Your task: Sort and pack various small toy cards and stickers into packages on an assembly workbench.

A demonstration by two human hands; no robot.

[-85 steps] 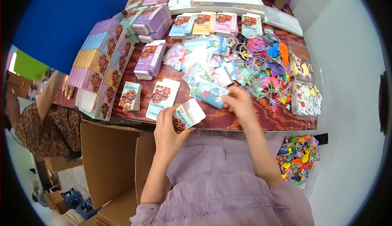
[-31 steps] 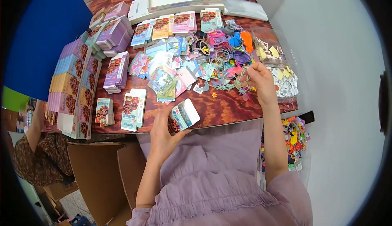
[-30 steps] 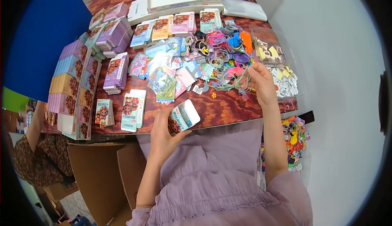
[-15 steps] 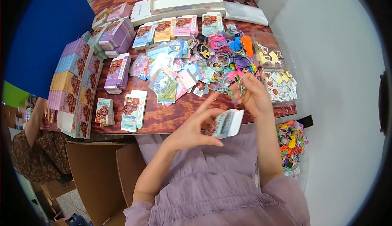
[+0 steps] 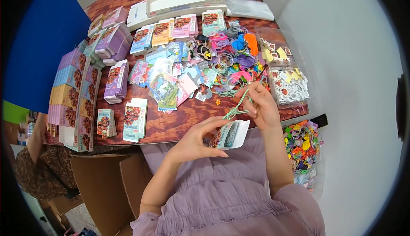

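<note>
A small open box (image 5: 230, 134) sat at the near edge of the counter (image 5: 171, 123), held in the closed grip of the left hand (image 5: 197, 140). Just above it, the right hand (image 5: 260, 104) pinched green hair ties (image 5: 236, 108).

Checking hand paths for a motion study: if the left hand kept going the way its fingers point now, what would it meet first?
Most likely the small open box that the left hand already grips; past it is the right hand holding green elastic bands, though depth is unclear.
</note>
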